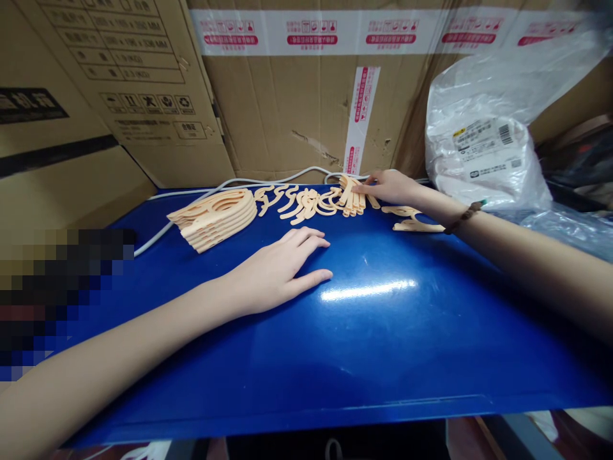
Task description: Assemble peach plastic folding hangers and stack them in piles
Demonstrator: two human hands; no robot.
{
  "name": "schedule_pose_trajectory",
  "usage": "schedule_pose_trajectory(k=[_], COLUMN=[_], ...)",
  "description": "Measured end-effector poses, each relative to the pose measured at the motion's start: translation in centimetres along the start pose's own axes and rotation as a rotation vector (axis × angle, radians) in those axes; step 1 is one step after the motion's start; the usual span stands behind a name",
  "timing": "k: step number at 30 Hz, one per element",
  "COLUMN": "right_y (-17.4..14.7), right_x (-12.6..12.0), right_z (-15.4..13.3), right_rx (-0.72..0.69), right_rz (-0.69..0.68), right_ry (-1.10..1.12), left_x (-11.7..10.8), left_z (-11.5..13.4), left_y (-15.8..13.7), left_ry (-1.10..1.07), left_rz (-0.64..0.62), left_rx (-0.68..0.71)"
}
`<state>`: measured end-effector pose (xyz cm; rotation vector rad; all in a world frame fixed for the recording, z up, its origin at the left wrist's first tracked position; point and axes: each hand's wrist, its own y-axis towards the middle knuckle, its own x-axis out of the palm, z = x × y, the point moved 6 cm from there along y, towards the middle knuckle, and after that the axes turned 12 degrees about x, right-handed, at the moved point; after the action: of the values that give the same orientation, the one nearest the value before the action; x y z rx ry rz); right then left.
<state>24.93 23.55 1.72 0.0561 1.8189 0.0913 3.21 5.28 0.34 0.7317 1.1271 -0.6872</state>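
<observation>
My left hand [280, 271] rests palm down over the middle of the blue table, its fingers apart and nothing in them. At the back, my right hand [390, 187] reaches into a small pile of beige strips [353, 203], thumb and fingertips closed at the pile's top edge on a strip. To the left of that pile lie several curved beige pieces [301, 206], some overlapping. A neat stack of beige frames with an oval opening [220, 220] stands farther left. Under my right wrist lies a flat forked beige piece [414, 223], partly hidden by my arm.
The blue table [364, 351] has a raised front edge. Cardboard boxes [297, 108] wall off the back and left. A white cable [282, 179] runs along the back. A clear plastic bag with a label [488, 153] sits at the back right.
</observation>
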Motion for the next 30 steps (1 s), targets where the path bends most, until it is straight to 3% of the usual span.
schedule_pose_trajectory(k=[30], right_y=[-1.5], right_x=[-0.2], right_z=[-1.4], right_rx=[0.125], right_rz=[0.046], right_ry=[-0.023], left_x=[0.0], left_z=[0.0], left_y=[0.1], left_ry=[0.010], left_rz=[0.003], left_rx=[0.007])
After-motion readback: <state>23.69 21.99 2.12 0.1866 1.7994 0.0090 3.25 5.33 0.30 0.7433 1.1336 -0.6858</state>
